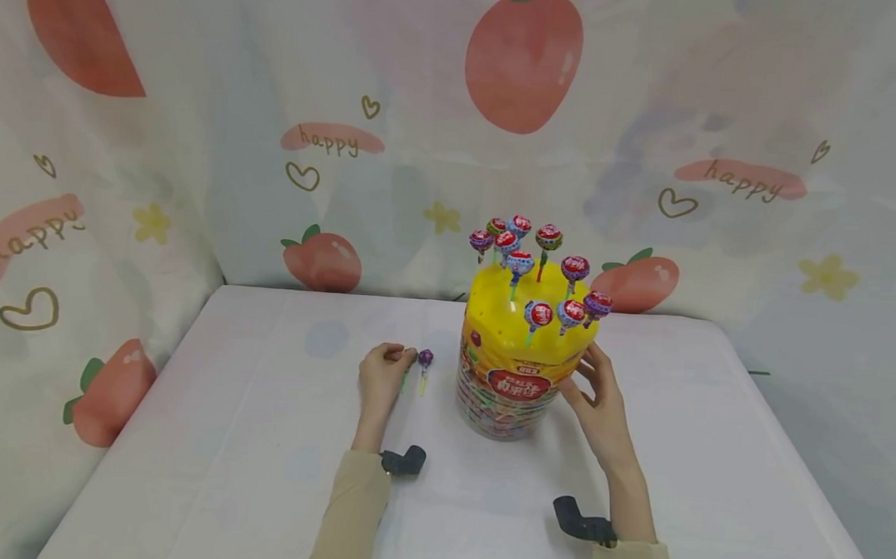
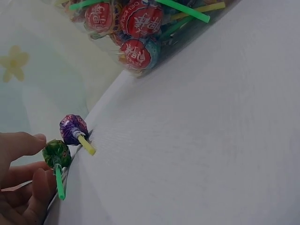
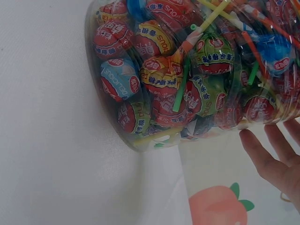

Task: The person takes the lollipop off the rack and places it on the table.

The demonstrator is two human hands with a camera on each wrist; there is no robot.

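Pinched by the head in the left hand (image 1: 380, 377): a ball-shaped lollipop in green wrapping with a thin green stick (image 2: 56, 153), thumb against the ball, other fingers bent in beneath. Whether resting on the white cloth-covered worktop (image 1: 261, 438) or just clear of it, cannot tell. Lying just to the right of the left hand's fingertips, a purple-wrapped ball lollipop with a yellow stick (image 1: 425, 358).

At the right hand (image 1: 600, 411), only contact, no firm grip: fingers parted and loosely extended, tips against the side of a large clear plastic jar full of wrapped lollipops (image 1: 513, 420), standing upright between the hands, nearer the right. Up and left of the right hand, a yellow domed lid (image 1: 487, 310) with about ten wrapped lollipops (image 1: 520, 263) stuck in heads up.

For the green lollipop, expect little weight, a hard round head, slick wrapping likely to turn in a loose pinch, and a stiff stick, perhaps apt to bend if pushed off its axis. Best to take hold high on the stick, close under the head. For the jar, expect real weight and smooth, slightly yielding walls; better to steady low on the side than squeeze.
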